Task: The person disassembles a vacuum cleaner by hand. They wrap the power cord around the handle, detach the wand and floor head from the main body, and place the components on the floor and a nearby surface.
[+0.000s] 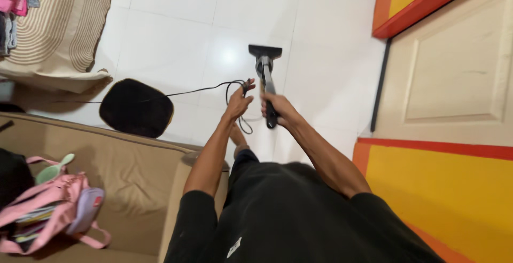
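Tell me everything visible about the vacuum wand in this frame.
The vacuum wand is a dark, slim tube, plastic-looking, ending in a flat black floor nozzle on the white tiled floor. It slants from the nozzle back toward the person. The right hand wraps its near end; the left hand beside it holds a looped black cord.

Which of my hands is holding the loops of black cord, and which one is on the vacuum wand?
Your left hand holds the looped black cord. Your right hand grips the dark vacuum wand, whose nozzle rests on the white tiled floor.
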